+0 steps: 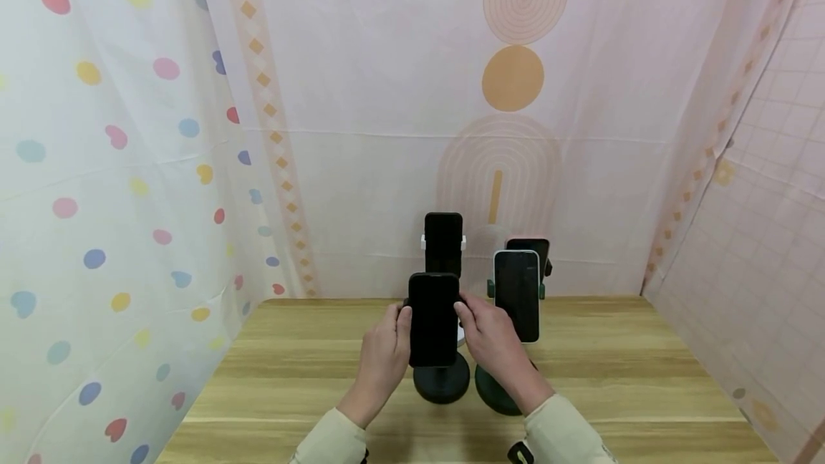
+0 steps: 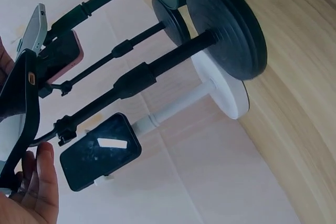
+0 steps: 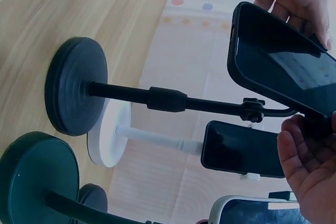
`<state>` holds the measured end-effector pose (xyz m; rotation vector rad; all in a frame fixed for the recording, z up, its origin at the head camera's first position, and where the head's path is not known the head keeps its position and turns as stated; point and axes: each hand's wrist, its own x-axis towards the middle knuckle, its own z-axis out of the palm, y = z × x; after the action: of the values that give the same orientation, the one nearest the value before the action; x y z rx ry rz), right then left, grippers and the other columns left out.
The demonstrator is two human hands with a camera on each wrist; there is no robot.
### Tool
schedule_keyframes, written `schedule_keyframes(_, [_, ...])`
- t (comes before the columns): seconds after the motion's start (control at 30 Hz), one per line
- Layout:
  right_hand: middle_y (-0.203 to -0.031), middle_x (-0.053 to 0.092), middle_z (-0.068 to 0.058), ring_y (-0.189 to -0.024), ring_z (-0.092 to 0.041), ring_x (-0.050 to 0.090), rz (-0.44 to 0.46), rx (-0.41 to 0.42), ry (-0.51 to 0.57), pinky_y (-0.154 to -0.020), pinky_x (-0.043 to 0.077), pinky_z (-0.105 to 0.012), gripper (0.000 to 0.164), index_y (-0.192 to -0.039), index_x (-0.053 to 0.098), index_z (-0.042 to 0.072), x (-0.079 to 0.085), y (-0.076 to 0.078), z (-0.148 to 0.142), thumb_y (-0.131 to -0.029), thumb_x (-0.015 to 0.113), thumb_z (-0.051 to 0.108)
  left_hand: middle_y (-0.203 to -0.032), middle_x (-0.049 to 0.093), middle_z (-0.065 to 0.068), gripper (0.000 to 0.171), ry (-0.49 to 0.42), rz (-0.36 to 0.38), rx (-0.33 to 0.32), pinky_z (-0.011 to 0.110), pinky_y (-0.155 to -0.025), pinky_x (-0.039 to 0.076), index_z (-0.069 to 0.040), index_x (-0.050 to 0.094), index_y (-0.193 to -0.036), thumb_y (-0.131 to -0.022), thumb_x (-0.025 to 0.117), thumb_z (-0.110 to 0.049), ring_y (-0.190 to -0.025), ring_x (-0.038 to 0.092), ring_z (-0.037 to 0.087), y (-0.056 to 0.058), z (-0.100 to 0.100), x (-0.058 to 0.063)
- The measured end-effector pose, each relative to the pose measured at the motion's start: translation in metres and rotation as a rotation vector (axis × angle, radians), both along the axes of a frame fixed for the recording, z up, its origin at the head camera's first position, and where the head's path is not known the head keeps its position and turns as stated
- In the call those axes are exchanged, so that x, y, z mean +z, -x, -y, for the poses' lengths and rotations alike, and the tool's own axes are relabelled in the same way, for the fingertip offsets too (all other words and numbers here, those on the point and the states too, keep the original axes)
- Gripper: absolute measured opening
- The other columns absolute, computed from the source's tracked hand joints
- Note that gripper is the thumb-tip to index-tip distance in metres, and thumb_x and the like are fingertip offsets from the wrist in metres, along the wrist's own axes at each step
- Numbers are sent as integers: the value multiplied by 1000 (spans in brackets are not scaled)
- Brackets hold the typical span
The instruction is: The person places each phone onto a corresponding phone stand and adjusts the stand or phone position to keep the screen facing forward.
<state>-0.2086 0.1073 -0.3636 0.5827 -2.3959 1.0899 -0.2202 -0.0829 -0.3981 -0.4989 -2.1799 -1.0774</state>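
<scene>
A smartphone with a dark screen stands upright at the head of a black phone stand. My left hand grips its left side, thumb along the front edge and fingers behind. From the right, my right hand holds the opposite side, thumb at the edge. In the right wrist view its fingers curl about the dark clamp at the phone's edge. The stand's round black base rests on the table; the back of the holder is mostly hidden by the phone and hands.
Behind stands a white phone stand bearing a phone. To the right, a green stand carries a light-framed phone, with another phone on a dark stand behind it. Patterned curtains enclose the wooden table.
</scene>
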Motion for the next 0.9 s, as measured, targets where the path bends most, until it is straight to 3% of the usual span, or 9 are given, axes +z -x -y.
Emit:
schedule_keyframes(0.13, [-119, 66, -18, -110, -33, 64, 5, -11, -12, -92, 50, -49, 34, -132, 59, -2, 3, 1, 1, -107, 47, 16, -64, 45, -6, 29, 14, 25, 5, 24, -48, 37, -5, 59, -91, -109, 41, -19, -52, 41, 7, 1, 0, 3])
schedule_keyframes(0.43, [-110, 68, -10, -101, -28, 66, 63, -11, -25, -86, 52, -47, 30, -127, 64, 5, 9, 1, 2, -107, 47, 20, -63, 40, -6, 32, -26, 81, 19, 25, -50, 36, -9, 55, -85, -109, 39, -24, -54, 40, 9, 2, 0, 2])
schedule_keyframes(0.57, [-104, 68, -6, -95, -23, 66, 66, 2, -6, -82, 52, -45, 28, -126, 64, 7, 7, 1, 1, -107, 47, 18, -65, 43, -7, 31, -49, 89, 22, 26, -52, 37, -10, 58, -88, -109, 42, -26, -56, 42, 9, 2, 2, 2])
schedule_keyframes(0.77, [-120, 66, -14, -113, -32, 63, 73, 19, 14, -94, 49, -50, 35, -136, 58, 4, 5, -2, -1, -107, 47, 18, -83, 65, 0, 32, -27, 79, 29, 34, -64, 50, -6, 67, -106, -108, 43, -27, -72, 61, 16, 2, 4, -1])
schedule_keyframes(0.9, [-122, 66, -13, -113, -29, 63, 94, 12, 32, -94, 49, -49, 35, -137, 58, 4, 3, -2, -3, -106, 48, 17, -89, 68, 1, 31, -3, 54, 37, 36, -68, 52, -7, 68, -110, -108, 43, -26, -78, 65, 17, 1, 7, -4])
